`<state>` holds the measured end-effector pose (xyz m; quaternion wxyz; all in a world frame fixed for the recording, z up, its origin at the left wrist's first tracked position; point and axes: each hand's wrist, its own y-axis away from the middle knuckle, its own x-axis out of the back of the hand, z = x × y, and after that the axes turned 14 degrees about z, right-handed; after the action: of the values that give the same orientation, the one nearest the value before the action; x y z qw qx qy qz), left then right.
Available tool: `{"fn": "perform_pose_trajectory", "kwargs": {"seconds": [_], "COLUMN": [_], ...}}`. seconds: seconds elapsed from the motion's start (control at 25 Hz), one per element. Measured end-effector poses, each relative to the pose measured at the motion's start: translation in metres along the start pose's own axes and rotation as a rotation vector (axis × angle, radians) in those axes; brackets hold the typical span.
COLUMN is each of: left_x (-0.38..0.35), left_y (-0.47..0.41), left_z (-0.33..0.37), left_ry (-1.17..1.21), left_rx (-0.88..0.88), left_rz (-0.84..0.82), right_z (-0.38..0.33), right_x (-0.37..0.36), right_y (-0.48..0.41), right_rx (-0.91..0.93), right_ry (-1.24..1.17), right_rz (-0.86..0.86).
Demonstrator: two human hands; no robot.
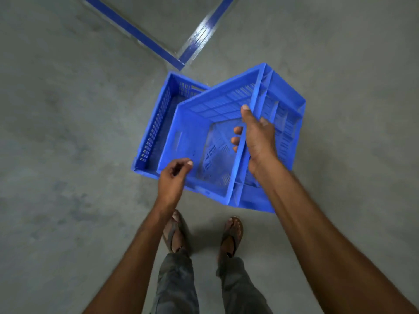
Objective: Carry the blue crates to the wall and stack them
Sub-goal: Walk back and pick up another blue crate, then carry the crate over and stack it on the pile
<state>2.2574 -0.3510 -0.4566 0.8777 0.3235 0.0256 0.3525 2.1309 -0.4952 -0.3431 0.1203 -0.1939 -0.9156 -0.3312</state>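
A blue slotted crate (156, 123) rests on the grey concrete floor in front of me. A second blue crate (199, 123) hangs tilted above it, turned at an angle and covering its right part. My right hand (256, 137) grips the right rim of this upper crate, thumb on the rim and fingers curled inside. My left hand (174, 175) is at the crate's near left corner, fingers loosely curled, and I cannot tell whether it touches the rim.
Two blue painted floor lines (136, 34) meet in a corner just beyond the crates. My feet in sandals (232, 234) stand close behind the crates. Bare concrete floor (68, 155) spreads on all sides. No wall is in view.
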Motion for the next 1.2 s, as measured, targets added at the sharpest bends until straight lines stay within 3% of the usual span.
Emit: {"fn": "perform_pose_trajectory", "kwargs": {"seconds": [0.16,0.32,0.56,0.92,1.2], "left_x": [-0.018,-0.042,-0.028,-0.037,-0.058], "left_y": [0.009,0.031,0.051,0.103,0.154], "left_z": [0.058,0.100,0.134,0.247,0.330], "left_ry": [0.030,-0.012,-0.166,0.180,0.159], "left_rx": [0.003,0.012,0.003,0.154,0.174], "left_rz": [0.043,0.051,0.121,-0.319,-0.479], "right_z": [-0.076,-0.145,-0.238,-0.267,-0.245], "right_x": [0.068,0.142,0.275,0.416,0.482], "right_y": [0.085,0.144,0.181,0.117,0.012], "right_rx": [0.202,0.357,0.375,0.349,0.177], "right_ry": [-0.006,-0.032,-0.105,-0.151,-0.020], "right_rz": [0.134,0.149,0.042,-0.221,-0.098]}}
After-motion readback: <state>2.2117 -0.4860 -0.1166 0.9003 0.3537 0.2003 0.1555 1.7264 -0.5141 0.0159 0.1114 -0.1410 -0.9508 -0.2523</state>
